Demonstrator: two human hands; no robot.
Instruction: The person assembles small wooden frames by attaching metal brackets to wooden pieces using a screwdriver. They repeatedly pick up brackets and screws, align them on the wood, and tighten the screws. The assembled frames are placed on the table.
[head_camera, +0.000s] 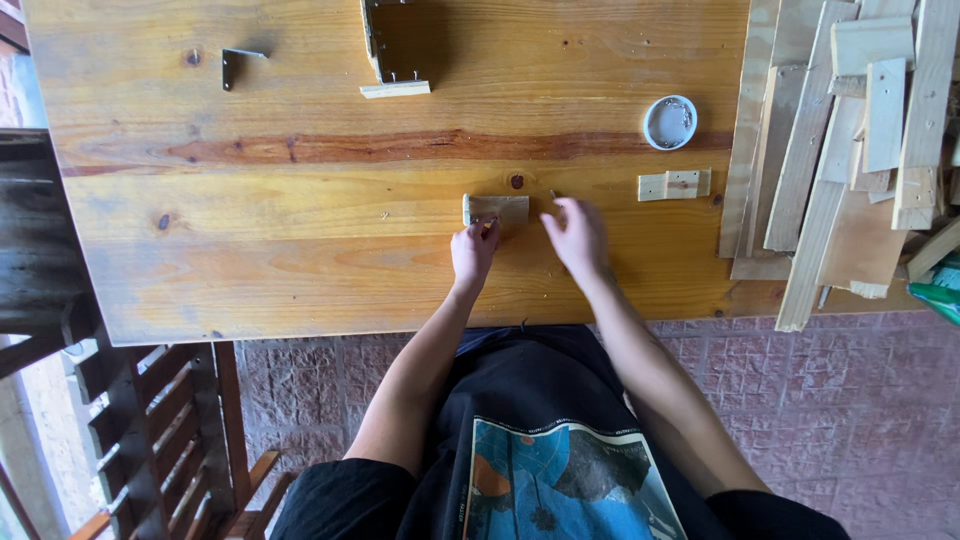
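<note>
**Mia:** What is the biggest thing here?

**Ben:** The wooden counter (300, 250). It is wide, with dark knots in it. On its right side sits a big pile of wood strips (850, 150).

**Mia:** And at the top?

**Ben:** A small wooden frame (392, 50) stands at the far edge. To the left of it is a little metal bracket (232, 65).

**Mia:** What is the round white thing?

**Ben:** A small round tub (670, 122). Just below it lies a flat piece of light wood (675, 184).

**Mia:** What are the hands doing?

**Ben:** The left hand (474, 250) has its fingers curled onto the near edge of a small wood block (497, 208). The block lies flat in the middle of the counter, close to the person. I cannot tell how tight the grip is.

**Mia:** And the other one?

**Ben:** The right hand (578, 235) is just beside the block, on its right. The fingers are spread loose. They reach toward a tiny thing on the counter, too small to tell what it is.
</note>
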